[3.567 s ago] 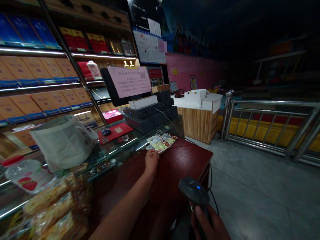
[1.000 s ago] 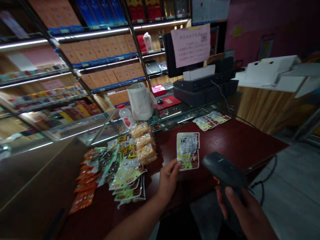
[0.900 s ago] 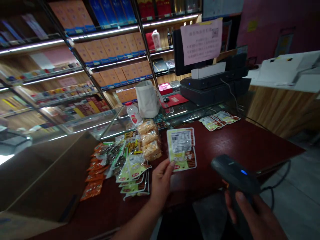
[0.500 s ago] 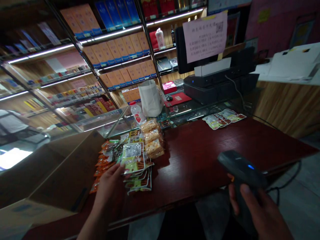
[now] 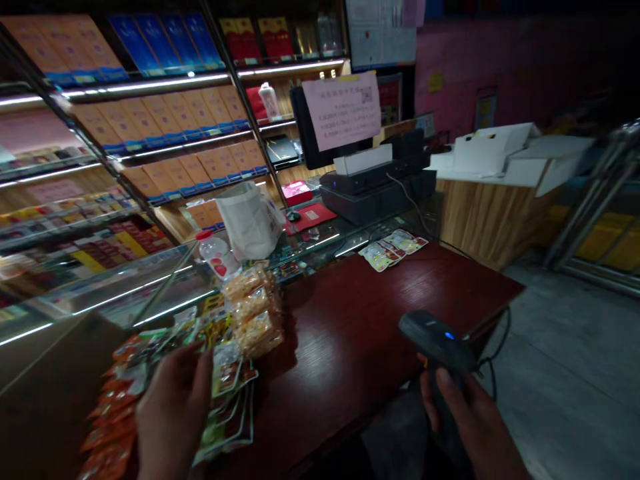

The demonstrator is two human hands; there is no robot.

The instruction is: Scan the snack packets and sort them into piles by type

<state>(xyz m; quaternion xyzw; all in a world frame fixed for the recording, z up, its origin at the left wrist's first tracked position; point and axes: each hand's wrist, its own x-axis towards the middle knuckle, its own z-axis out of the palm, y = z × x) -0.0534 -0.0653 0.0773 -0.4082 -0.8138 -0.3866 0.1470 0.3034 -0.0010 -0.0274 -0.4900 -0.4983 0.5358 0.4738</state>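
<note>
My right hand (image 5: 467, 407) is wrapped round the handle of a dark barcode scanner (image 5: 437, 340) with a blue light on top. My left hand (image 5: 173, 403), somewhat blurred, is over the left part of the table, thumb and fingers apart, with nothing seen between them. Right beside it lies a pile of green-and-white snack packets (image 5: 227, 417), partly hidden by the hand. Orange snack packets (image 5: 110, 427) lie to its left. Beyond the pile stand clear-wrapped golden puffed snacks (image 5: 257, 313).
A cardboard box (image 5: 55, 393) stands at the left. Behind the snacks are a bottle with a red cap (image 5: 219, 257) and a white bag (image 5: 249, 223). More snack packets (image 5: 393, 249) lie at the table's far right, near the till (image 5: 377, 190). The scanner's cable hangs by the table edge.
The view has swung to the right. My left hand has come off the top packet of the pile and is nearer to me. My right hand still grips the scanner.
</note>
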